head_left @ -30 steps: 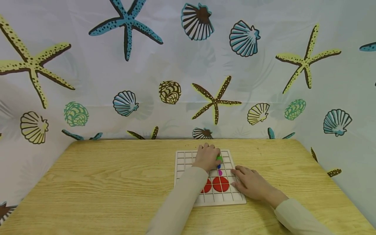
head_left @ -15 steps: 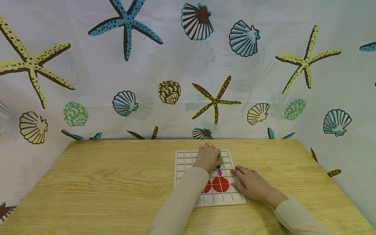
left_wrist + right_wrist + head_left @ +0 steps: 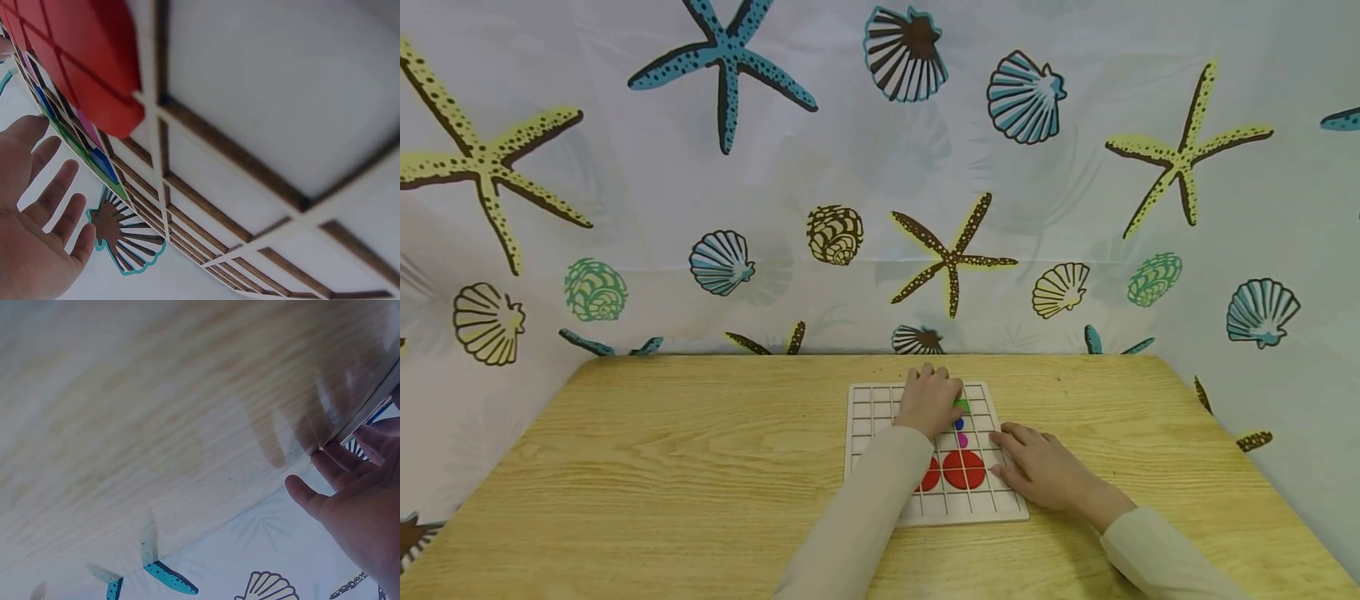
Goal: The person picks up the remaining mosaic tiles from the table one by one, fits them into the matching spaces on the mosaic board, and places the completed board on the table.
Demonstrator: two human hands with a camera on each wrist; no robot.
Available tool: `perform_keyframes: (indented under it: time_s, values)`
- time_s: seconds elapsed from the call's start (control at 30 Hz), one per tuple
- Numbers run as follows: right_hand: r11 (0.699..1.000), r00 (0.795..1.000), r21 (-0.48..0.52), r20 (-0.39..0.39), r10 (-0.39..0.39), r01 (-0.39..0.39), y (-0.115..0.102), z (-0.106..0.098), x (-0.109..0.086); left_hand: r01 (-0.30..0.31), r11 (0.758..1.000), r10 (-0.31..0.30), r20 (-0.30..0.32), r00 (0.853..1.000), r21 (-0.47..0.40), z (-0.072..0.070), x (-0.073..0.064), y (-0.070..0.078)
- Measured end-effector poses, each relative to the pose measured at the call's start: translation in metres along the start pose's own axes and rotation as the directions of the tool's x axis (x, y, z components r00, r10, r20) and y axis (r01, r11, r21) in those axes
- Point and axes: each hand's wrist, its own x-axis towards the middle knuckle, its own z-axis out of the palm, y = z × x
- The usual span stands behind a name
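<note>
A white gridded board (image 3: 871, 417) lies on the wooden table. Over its upper part is my left hand (image 3: 928, 403), thumb beside a green piece (image 3: 962, 407). In the left wrist view, the left hand's (image 3: 47, 219) fingers are spread and loosely bent, with no object visible in the palm. Below the green piece sit a small blue piece (image 3: 959, 424), a magenta piece (image 3: 963, 440) and a large red disc (image 3: 964, 469). A second red disc (image 3: 931, 475) is partly behind the left sleeve. My right hand (image 3: 1041, 468) rests at the board's right edge, fingertips touching it.
The wooden table (image 3: 685, 467) extends to both sides of the board. A white cloth (image 3: 850, 150) printed with starfish and shells hangs behind the table and along its sides. The left sleeve (image 3: 861, 512) covers the board's lower left part.
</note>
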Motion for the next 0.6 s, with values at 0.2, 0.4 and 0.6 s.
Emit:
perform_keyframes:
  time_s: [0.2,0.4,0.6]
  values:
    - [1.000,1.000,-0.002,-0.004,0.000,0.000,0.0008,0.0009,0.0001,0.008,1.000,-0.008,-0.010,1.000,0.008,-0.0001,-0.0011,-0.0011]
    - [1.000,1.000,0.002,0.002,0.000,0.000,0.0018,0.0008,0.0004,0.003,1.000,-0.004,-0.019,1.000,-0.011,-0.0017,-0.0022,-0.0025]
    - [1.000,1.000,-0.001,0.002,0.001,-0.001,0.0017,0.0012,0.0003,-0.003,1.000,0.003,-0.027,1.000,-0.017,-0.0017,-0.0042,-0.0042]
